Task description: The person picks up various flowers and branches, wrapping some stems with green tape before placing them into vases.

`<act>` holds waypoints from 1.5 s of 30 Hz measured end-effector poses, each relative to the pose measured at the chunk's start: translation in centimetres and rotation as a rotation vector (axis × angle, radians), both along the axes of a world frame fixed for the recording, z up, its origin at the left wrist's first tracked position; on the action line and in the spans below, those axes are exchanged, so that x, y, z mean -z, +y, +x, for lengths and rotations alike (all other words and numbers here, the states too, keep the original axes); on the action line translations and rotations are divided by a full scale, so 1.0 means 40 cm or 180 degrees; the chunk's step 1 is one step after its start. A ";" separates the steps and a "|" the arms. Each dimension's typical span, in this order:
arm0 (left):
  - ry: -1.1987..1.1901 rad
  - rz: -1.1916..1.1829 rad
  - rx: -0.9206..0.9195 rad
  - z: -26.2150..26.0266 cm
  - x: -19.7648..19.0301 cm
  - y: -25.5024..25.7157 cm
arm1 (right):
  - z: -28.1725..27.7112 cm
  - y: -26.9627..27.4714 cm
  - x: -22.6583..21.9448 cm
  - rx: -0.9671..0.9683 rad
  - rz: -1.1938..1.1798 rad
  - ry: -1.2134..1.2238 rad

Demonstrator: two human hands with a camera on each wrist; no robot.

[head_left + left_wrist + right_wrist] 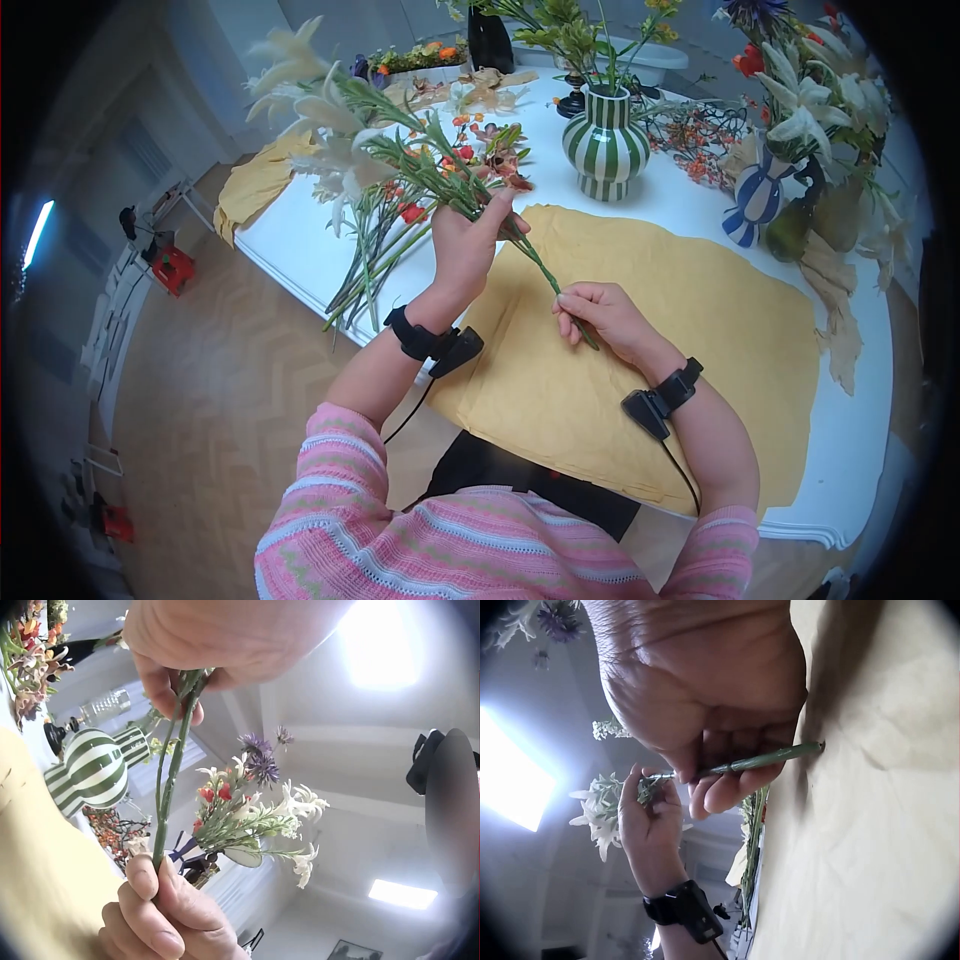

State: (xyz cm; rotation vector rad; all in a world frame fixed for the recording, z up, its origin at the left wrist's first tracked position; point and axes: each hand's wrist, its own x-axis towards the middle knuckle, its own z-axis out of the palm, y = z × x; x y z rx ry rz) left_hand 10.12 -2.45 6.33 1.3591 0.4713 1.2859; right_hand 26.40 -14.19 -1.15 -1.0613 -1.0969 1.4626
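My left hand (463, 248) grips a bunch of white artificial flowers (335, 130) around the upper stems, the blooms leaning out to the upper left. Lower down, the thumb and fingers of my right hand (612, 318) pinch the green stems (545, 272) close to their cut ends. In the left wrist view two stems (171, 772) run from the left hand down into the right fingers. The stem end (799, 751) pokes out past the right hand in the right wrist view, close over a sheet of yellow wrapping paper (680, 300) spread on the white table.
A green-striped vase (607, 145) with greenery stands behind the paper. At the right is a blue-striped vase (757, 200) full of flowers. Loose flower stems (375, 265) lie at the table's left edge. Orange-berried sprigs (690, 140) lie farther back, near a planter box (425, 70).
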 end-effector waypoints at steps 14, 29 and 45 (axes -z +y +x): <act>0.0465 0.0431 0.0023 0.032 -0.047 -0.003 | 0.005 0.003 0.009 0.0269 0.0040 0.0038; 0.0582 0.1072 -0.0343 0.093 -0.210 0.061 | 0.035 0.009 0.049 0.1134 0.0234 0.0352; 0.0279 0.1609 -0.1218 0.392 -0.638 0.320 | 0.053 0.022 0.079 0.1059 0.0185 0.0130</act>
